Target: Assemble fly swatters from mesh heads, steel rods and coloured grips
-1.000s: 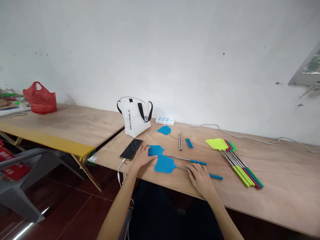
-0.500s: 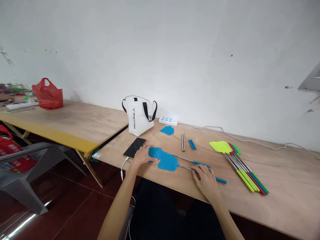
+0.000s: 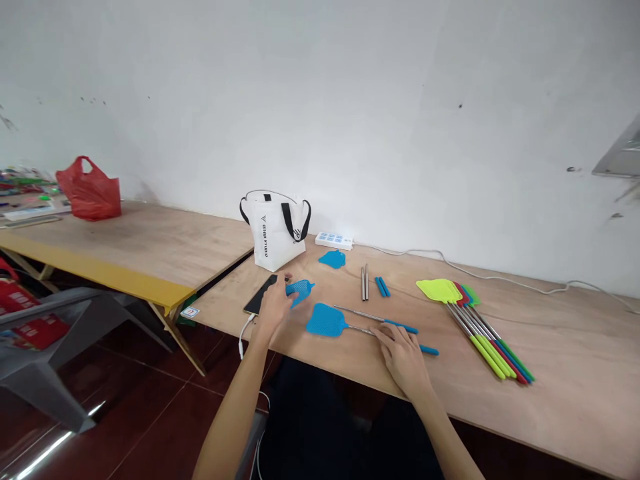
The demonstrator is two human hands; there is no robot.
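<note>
White bag [image 3: 276,248]: one
Blue swatter heads [image 3: 325,321], in front of bag: two
Hands [image 3: 406,360]: two
Phone [image 3: 256,301]: one
Silver tubes [image 3: 363,285], right of bag: two
Short blue tubes [image 3: 381,287]: two

Worktop [image 3: 550,347] was matt wood; blue swatter head [image 3: 326,321], lower centre, looked textured plastic; tubes [image 3: 367,283], right of centre, shiny metal; floor [image 3: 145,400], lower left, glossy.

A red plastic bag [image 3: 95,195] on the yellow-edged table [image 3: 175,240] – a black-strapped white tote [image 3: 274,233] near a power strip [image 3: 334,241] – a grey chair [image 3: 55,353] at far left
</note>
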